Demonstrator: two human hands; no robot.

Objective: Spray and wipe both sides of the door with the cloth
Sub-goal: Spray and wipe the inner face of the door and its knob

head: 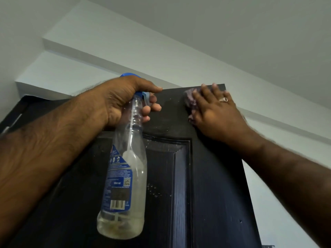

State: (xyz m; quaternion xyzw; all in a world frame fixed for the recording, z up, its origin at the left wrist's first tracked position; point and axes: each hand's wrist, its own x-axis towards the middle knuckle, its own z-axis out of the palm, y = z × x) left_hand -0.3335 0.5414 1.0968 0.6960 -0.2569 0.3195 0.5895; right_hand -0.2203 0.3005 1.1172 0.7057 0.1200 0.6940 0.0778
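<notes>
A dark panelled door (211,185) fills the lower middle of the head view, seen from below up to its top edge. My left hand (125,101) grips the neck of a clear spray bottle (125,185) with a blue trigger head, fingers curled round the trigger; the bottle is nearly empty, with a little liquid at its bottom. My right hand (216,111) presses a purplish cloth (189,97) flat against the door near its top right corner, fingers straight. Fine wet droplets show on the door between the two hands.
Pale wall (286,203) lies right of the door's edge. Above the door runs a stepped white ceiling beam (89,51). A dark door frame or cabinet top (26,108) sits at the far left.
</notes>
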